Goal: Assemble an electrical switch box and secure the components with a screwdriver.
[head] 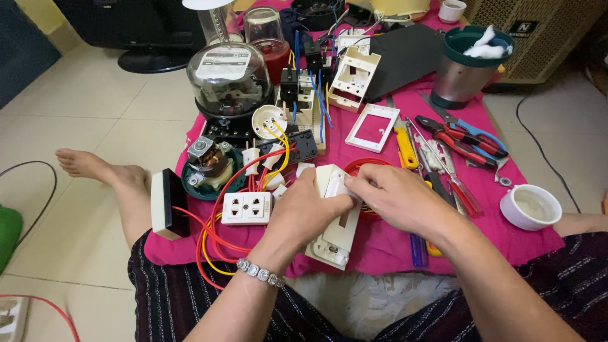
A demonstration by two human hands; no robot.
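two hands meet on one part: a long cream switch housing (335, 221) held over the pink cloth (386, 237), just in front of the lap. left hand (304, 212) is wrapped around its upper left edge, thumb across the face. right hand (396, 199) pinches the top end with its fingertips (354, 183), seemingly working a small white piece there; what the piece is cannot be told. hands touching each other at the housing.

close left of the left hand: white double socket (247, 208) with red and yellow wires (212, 244) looping toward the lap. just beyond the right hand: yellow-handled tool (405, 145), red pliers (459, 142). well right: white cup (531, 207).

judgement: best done with the left grip firm and low, the housing braced, the right hand applying small even pressure so thin plastic tabs don't snap. keep the loose wires out from under the wrist.
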